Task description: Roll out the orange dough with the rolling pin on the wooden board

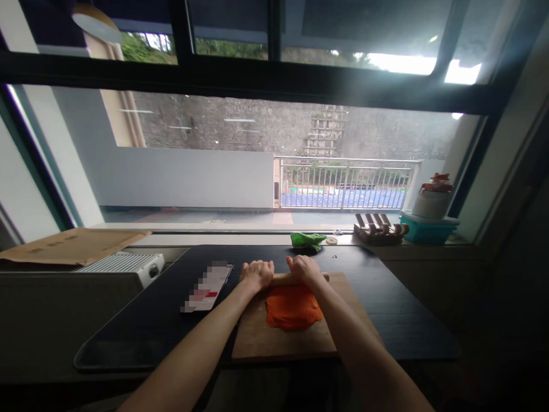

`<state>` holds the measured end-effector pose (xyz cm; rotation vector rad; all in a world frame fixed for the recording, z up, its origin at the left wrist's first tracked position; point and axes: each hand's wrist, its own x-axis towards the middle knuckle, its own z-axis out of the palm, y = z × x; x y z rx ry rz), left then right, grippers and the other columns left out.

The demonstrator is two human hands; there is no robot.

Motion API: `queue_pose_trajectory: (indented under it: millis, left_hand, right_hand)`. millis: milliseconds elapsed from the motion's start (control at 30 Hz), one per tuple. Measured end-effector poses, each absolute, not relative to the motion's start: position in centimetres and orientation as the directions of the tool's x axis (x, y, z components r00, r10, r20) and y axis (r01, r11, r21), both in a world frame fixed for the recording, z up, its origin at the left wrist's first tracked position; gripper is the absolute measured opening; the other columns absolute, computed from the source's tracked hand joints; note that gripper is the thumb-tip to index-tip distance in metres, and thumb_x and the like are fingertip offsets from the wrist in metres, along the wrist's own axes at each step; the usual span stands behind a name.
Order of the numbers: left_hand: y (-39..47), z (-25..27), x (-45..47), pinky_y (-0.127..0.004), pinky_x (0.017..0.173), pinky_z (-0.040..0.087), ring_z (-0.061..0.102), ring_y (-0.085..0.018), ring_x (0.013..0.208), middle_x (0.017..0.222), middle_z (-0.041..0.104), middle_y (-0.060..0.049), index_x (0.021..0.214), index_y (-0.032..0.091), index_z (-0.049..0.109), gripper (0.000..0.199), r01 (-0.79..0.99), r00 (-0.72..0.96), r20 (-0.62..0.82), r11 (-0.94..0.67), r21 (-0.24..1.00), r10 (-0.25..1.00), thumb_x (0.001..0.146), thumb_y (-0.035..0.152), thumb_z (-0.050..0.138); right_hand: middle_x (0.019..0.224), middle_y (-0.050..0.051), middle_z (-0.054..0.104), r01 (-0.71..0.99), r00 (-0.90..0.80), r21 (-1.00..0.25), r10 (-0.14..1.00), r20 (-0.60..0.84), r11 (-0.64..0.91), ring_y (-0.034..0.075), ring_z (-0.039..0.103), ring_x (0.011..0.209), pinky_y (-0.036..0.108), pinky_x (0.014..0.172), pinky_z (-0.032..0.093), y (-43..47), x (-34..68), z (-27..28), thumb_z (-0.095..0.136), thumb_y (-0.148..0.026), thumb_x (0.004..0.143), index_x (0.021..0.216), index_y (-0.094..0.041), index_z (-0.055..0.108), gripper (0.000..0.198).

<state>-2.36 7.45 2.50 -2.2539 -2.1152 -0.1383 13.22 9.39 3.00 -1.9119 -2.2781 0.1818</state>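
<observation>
A wooden rolling pin [282, 279] lies across the far part of a wooden board [291, 343]. My left hand [257, 274] is closed around its left end, and my right hand [304, 269] grips it towards the right end. Just on the near side of the pin, a flattened orange sheet of dough or clay [292, 309] rests on the board, its edges uneven. My right forearm passes over the sheet's right side. Parts of the pin are hidden under both hands.
The board sits on a dark table [398, 309]. Left of it lies a phone [210, 289]. A green cloth [307, 241] and a tape roll [331, 241] are near the window sill. Farther right stand a brown basket [380, 232], a teal box [429, 230] and a bottle [432, 200].
</observation>
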Motion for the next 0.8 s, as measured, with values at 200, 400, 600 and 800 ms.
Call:
queue_pose_trajectory:
  millis: [200,400,600,800]
  left_hand:
    - [4.5,2.0,-2.3,-0.047,0.093,0.044,0.055,-0.022,0.108,0.118,0.057,-0.007,0.110,0.017,0.057,0.031,0.995,0.103,0.139,-0.103,-0.004,0.985,0.089,0.040,0.053]
    - [6.4,2.3,-2.3,-0.045,0.088,0.047,0.057,-0.021,0.104,0.118,0.057,-0.007,0.114,0.017,0.055,0.033,0.995,0.100,0.090,-0.100,-0.008,0.991,0.088,0.038,0.054]
    - [9.7,2.5,-2.4,-0.042,0.083,0.050,0.059,-0.020,0.098,0.115,0.058,-0.007,0.115,0.017,0.054,0.033,0.998,0.066,0.015,-0.066,0.012,0.998,0.088,0.037,0.054]
    - [7.0,2.1,-2.4,-0.044,0.087,0.049,0.057,-0.021,0.102,0.117,0.057,-0.007,0.115,0.017,0.055,0.033,0.994,0.106,0.080,-0.105,-0.015,0.991,0.088,0.038,0.054]
  right_hand:
    - [0.110,0.006,0.061,0.958,-0.216,-0.173,0.972,0.096,0.230,0.019,0.057,0.101,0.043,0.091,0.044,5.6,13.5,2.7,0.049,-0.045,0.091,0.103,-0.017,0.061,0.032]
    - [0.111,0.006,0.060,0.962,-0.212,-0.167,0.976,0.046,0.217,0.018,0.058,0.098,0.042,0.088,0.046,8.0,13.4,2.4,0.050,-0.043,0.092,0.106,-0.018,0.059,0.031]
    - [0.112,0.006,0.058,0.966,-0.195,-0.177,0.981,-0.017,0.189,0.018,0.059,0.095,0.039,0.082,0.050,11.0,13.3,2.9,0.053,-0.039,0.090,0.112,-0.017,0.056,0.031]
    - [0.114,0.006,0.058,0.962,-0.215,-0.170,0.977,0.010,0.213,0.019,0.057,0.099,0.042,0.087,0.047,8.1,13.7,2.6,0.051,-0.041,0.091,0.110,-0.018,0.058,0.030]
